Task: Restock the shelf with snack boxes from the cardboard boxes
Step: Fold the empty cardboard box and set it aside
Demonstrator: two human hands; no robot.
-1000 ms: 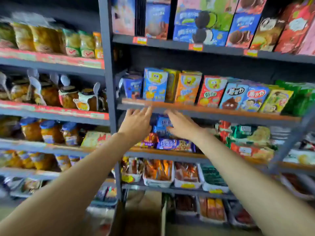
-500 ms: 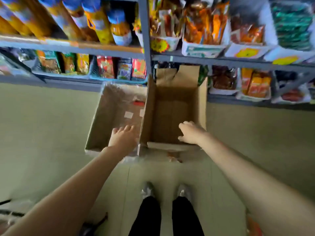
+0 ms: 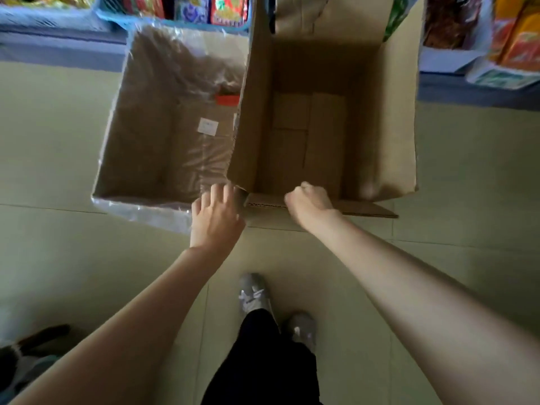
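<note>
Both cardboard boxes on the floor look empty: the plastic-lined box (image 3: 163,124) on the left and the taller open carton (image 3: 380,127) on the right, below the snack shelf (image 3: 58,45). The right hand (image 3: 309,204) curls over the carton's near flap (image 3: 365,209), apparently gripping it; the left hand (image 3: 214,220) hovers relaxed and spread by the near-left corner. With no snack boxes left inside, take firm hold of opposite edges before shifting the carton aside.

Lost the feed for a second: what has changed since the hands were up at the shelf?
Both hands came down from the shelf to the two cardboard boxes on the floor. The right hand now curls over the near edge of the open cardboard box; the left hand reaches open-fingered at its near left corner, beside the plastic-wrapped box. Both boxes look empty, as half a second ago.
</note>
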